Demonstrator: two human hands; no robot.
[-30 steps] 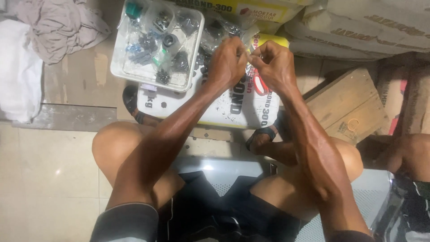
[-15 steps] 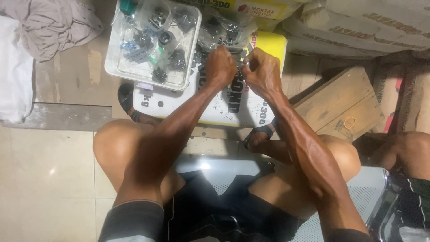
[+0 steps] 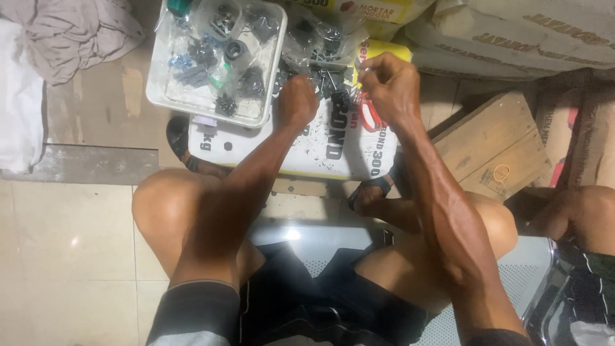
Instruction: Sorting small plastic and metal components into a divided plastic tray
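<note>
The left hand (image 3: 296, 100) is lowered on the white sack (image 3: 301, 150), with the fingers curled down into a heap of small dark screws and metal parts (image 3: 330, 86) that lies loose on the sack's top. It seems to be picking among them, but the fingertips are hidden behind the knuckles, so I cannot tell if they pinch one.

The right hand (image 3: 391, 86) is lifted a little above the sack, to the right of the heap. Its thumb and first fingers are pressed together, probably around one small piece, too tiny to see.

The sack is soft and plump, so it works as a low table between the person's sandalled feet, and the small parts do not roll off.

On its far left corner rests a white plastic tray (image 3: 155, 90), shallow and square, filled with clear little bags of black and blue fittings. To the right lies a rough wooden board (image 3: 493, 147), and far left a crumpled grey cloth (image 3: 77, 32).
</note>
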